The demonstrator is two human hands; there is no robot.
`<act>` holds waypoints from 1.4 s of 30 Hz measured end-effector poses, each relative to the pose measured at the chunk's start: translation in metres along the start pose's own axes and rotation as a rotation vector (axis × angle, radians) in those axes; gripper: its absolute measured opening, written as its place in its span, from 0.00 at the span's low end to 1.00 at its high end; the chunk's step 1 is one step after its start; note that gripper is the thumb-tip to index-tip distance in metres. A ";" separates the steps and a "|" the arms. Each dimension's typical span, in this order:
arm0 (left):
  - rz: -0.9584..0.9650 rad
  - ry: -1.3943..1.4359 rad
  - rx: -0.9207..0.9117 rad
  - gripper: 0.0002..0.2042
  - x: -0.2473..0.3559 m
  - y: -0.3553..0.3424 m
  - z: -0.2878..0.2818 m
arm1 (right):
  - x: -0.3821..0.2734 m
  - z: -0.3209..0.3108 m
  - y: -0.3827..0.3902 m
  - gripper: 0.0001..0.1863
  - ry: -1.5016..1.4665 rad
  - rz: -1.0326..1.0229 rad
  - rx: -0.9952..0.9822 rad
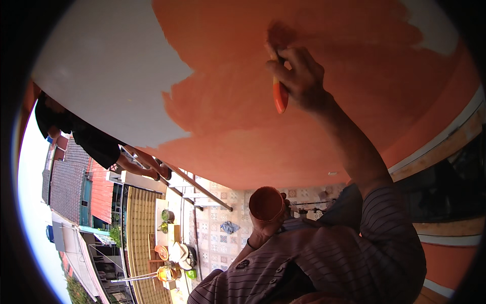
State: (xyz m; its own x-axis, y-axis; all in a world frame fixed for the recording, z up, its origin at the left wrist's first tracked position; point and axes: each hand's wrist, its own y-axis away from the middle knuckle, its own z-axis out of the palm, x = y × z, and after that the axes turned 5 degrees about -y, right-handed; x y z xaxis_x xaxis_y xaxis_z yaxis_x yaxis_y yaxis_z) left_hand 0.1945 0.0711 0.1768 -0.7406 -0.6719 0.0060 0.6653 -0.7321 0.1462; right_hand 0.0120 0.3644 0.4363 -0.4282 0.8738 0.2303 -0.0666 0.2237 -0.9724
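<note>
My right hand (306, 81) is raised and closed around the handle of a paintbrush (280, 99). Its handle is orange and pale wood, and the dark wet bristles press against the wall (228, 101). Much of that wall is coated in orange paint, with a bare whitish-grey part (116, 66) at the left and a smaller pale patch at the upper right. Low in front of my chest, my left hand (263, 233) grips a round paint cup (267, 203) from beneath and the side. Orange-brown paint coats the cup's inside.
At the left another person (96, 139) in dark clothes stands on a wooden ladder (190, 182) against the wall. Patterned floor tiles (212, 253) lie below, with a crumpled blue cloth (229, 227). Several plants and containers line a railing. A dark window (445, 177) is at the right.
</note>
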 end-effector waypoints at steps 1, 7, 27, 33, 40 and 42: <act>-0.005 0.004 -0.021 0.30 0.001 -0.001 0.000 | -0.020 0.013 0.009 0.16 -0.119 0.006 -0.155; 0.016 -0.016 -0.177 0.29 0.007 -0.006 -0.001 | 0.001 -0.006 -0.006 0.15 -0.298 0.114 -0.046; -0.112 0.007 -0.102 0.31 -0.010 -0.023 0.010 | 0.069 -0.143 0.059 0.11 -0.079 0.090 -0.178; -0.142 -0.061 -0.107 0.29 -0.020 -0.024 0.024 | 0.151 -0.219 0.033 0.09 0.289 0.265 0.255; -0.219 -0.027 -0.130 0.30 -0.035 -0.035 0.031 | 0.073 -0.153 0.022 0.12 -0.085 0.113 -0.103; -0.235 0.010 -0.160 0.30 -0.037 -0.042 0.033 | 0.093 -0.153 0.003 0.11 -0.243 0.145 -0.014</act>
State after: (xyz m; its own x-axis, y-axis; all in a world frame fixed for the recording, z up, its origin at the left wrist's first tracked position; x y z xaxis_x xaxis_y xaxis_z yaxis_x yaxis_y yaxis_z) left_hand 0.1915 0.1303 0.2031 -0.8759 -0.4822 -0.0190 0.4825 -0.8758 -0.0157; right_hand 0.1100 0.5119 0.4607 -0.6358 0.7686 0.0716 0.0225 0.1112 -0.9935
